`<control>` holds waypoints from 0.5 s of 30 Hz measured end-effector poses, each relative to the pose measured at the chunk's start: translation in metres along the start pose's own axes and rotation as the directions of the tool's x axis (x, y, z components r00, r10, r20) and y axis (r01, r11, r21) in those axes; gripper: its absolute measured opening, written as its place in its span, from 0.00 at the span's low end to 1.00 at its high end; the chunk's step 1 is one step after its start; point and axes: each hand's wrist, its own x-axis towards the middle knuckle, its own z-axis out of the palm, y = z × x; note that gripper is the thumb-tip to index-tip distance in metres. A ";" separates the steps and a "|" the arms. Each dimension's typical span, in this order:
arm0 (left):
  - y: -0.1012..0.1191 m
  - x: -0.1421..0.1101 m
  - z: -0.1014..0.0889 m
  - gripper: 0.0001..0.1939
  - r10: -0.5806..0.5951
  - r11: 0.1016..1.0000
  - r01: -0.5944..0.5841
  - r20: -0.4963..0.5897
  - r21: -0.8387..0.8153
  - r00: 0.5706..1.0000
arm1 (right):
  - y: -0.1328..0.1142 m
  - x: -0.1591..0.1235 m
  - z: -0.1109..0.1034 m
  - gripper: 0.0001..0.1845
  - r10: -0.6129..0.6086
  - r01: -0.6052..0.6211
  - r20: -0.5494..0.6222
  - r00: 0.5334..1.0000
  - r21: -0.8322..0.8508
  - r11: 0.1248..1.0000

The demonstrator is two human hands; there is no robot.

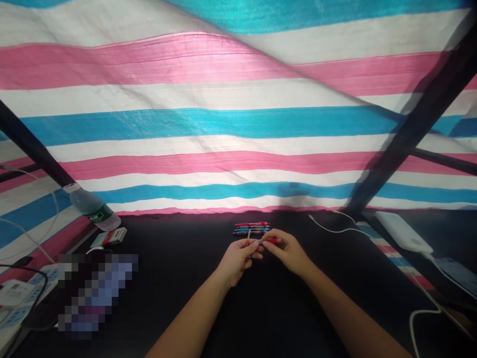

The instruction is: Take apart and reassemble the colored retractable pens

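Both my hands meet over the middle of a black table (179, 298). My left hand (238, 258) is closed in a pinch on a thin red-and-white pen refill (248, 237) that sticks up from the fingers. My right hand (286, 251) is closed on a red pen barrel (271, 240), held level and touching the left fingertips. Just beyond the hands lies a small row of pens (252, 228), red and blue, side by side on the table.
A clear water bottle (93, 208) leans at the back left beside a red-and-white packet (109, 237). A power strip (15, 298) and a blurred patch sit at left. At right lie a white power bank (403, 231) and white cables (335, 226). A striped tarp (223, 124) forms the backdrop.
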 end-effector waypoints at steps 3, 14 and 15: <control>-0.001 0.001 -0.001 0.19 -0.018 0.999 0.018 0.005 -0.040 1.000 | 0.000 0.000 -0.001 0.10 0.008 -0.008 -0.005 1.000 0.006 1.000; -0.003 0.003 -0.002 0.15 -0.081 0.991 0.082 0.013 -0.102 0.997 | 0.002 -0.001 -0.001 0.18 0.103 -0.098 -0.048 0.994 0.090 0.991; -0.002 0.002 -0.002 0.16 -0.076 0.992 0.076 0.008 -0.102 0.997 | 0.002 0.000 -0.001 0.18 0.093 -0.086 -0.063 0.994 0.102 0.991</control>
